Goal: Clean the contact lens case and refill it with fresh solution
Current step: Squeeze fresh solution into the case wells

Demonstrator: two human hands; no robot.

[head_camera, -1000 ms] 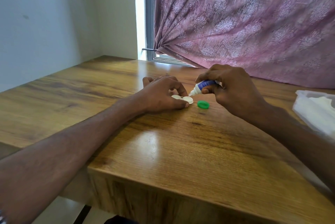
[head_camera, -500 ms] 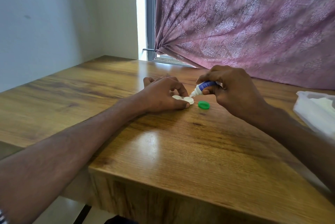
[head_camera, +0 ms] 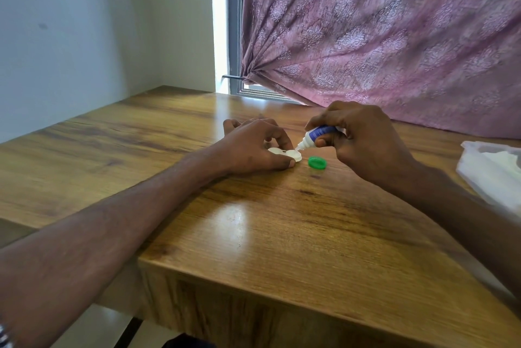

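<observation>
A white contact lens case (head_camera: 285,154) lies flat on the wooden table (head_camera: 282,223). My left hand (head_camera: 253,147) holds it in place, thumb and fingers curled round its left half. My right hand (head_camera: 363,142) grips a small white solution bottle (head_camera: 315,136) with a blue label, tilted nozzle-down. The nozzle tip sits just above the case's right well. A green cap (head_camera: 317,162) lies on the table right of the case. Part of the case is hidden under my left hand.
A clear plastic bag (head_camera: 490,175) with white tissue inside sits at the table's right edge. A pink patterned curtain (head_camera: 380,37) hangs behind the table, over a window. The table's front edge runs close below my forearms.
Both hands, the bottle and the case stay in nearly the same place; the view has shifted only slightly.
</observation>
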